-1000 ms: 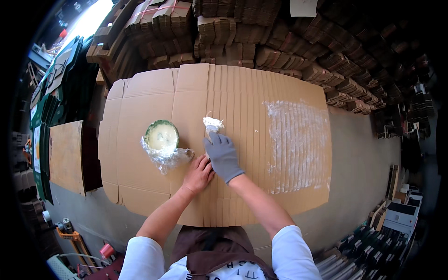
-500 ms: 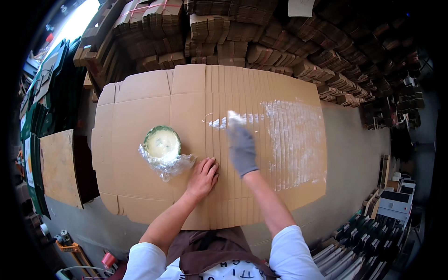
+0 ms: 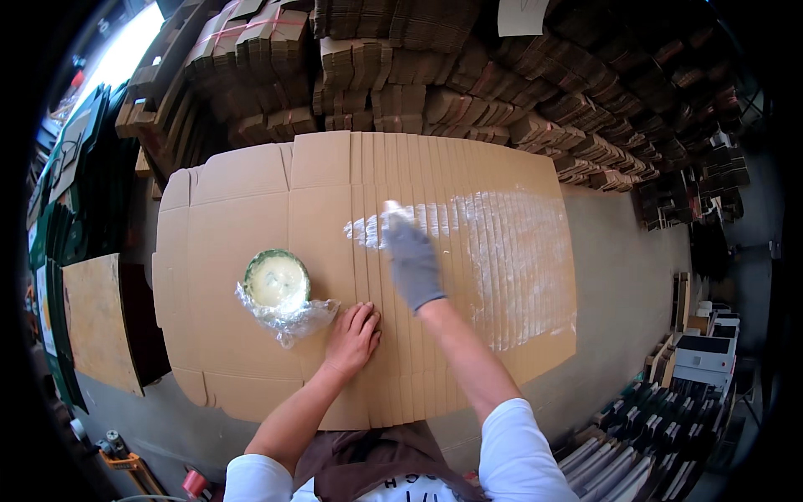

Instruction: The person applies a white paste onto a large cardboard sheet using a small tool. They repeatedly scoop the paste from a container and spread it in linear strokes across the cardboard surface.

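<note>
Flat cardboard sheets (image 3: 326, 243) lie overlapped like a fan, their edges forming narrow parallel strips. White paste (image 3: 510, 259) covers the strips on the right, and a wet band of it reaches left toward the middle. My right hand (image 3: 414, 266), in a grey glove, is closed over that band. Something whitish shows at its fingertips, too blurred to name. My bare left hand (image 3: 353, 336) rests flat on the cardboard, fingers stretched out. Left of it stands a green-rimmed bowl (image 3: 278, 282) of creamy white paste, with crumpled clear plastic film (image 3: 293, 320) along its near side.
Bundled stacks of folded cardboard (image 3: 360, 71) rise behind the sheets. At left are a wooden board (image 3: 102, 322) and dark green panels (image 3: 79, 192). A grey-white machine (image 3: 704, 360) and a row of dark slotted items (image 3: 644, 427) stand at right.
The wet white band has grown thicker and reaches slightly farther left, with my right hand shifted along it. My left hand stays on the cardboard. The whole view has shifted a little.
</note>
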The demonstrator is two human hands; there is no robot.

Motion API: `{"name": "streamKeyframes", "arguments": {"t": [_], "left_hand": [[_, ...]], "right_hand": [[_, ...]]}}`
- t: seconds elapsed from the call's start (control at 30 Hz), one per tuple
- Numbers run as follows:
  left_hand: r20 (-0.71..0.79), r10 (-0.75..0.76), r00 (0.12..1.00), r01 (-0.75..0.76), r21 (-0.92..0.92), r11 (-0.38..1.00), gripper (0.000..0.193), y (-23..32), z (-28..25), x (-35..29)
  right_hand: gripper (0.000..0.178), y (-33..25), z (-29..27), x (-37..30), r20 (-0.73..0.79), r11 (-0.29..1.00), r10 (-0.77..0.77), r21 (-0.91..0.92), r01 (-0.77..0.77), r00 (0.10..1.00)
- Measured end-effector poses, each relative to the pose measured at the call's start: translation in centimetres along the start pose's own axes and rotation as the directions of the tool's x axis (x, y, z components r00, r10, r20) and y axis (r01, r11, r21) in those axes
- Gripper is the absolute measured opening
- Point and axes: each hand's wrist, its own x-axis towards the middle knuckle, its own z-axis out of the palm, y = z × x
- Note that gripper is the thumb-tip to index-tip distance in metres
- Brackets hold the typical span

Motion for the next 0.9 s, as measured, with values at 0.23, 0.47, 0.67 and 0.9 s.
{"name": "streamKeyframes", "arguments": {"t": [0.23,0.47,0.67,0.9], "left_hand": [[0.011,0.001,1.000,-0.001,-0.004,1.000,0.042,0.0,-0.1,0.2],[0.019,-0.002,1.000,0.002,-0.007,1.000,0.040,0.2,-0.2,0.3],[0.011,-0.023,1.000,0.024,-0.014,1.000,0.044,0.0,0.3,-0.1],[-0.003,-0.034,0.999,0.034,-0.034,0.999,0.045,-0.1,0.1,-0.4]], "right_hand": [[0.024,9.8,0.6,0.7,0.043,0.953,0.287,-0.116,-0.280,0.957],[0.017,8.5,-0.3,-0.1,-0.007,0.995,0.065,-0.077,-0.065,0.998],[0.017,5.3,-3.2,-4.2,-0.061,0.973,0.231,0.032,-0.230,0.971],[0.018,6.4,-6.4,-7.9,0.221,0.813,0.563,0.029,-0.582,0.797]]}}
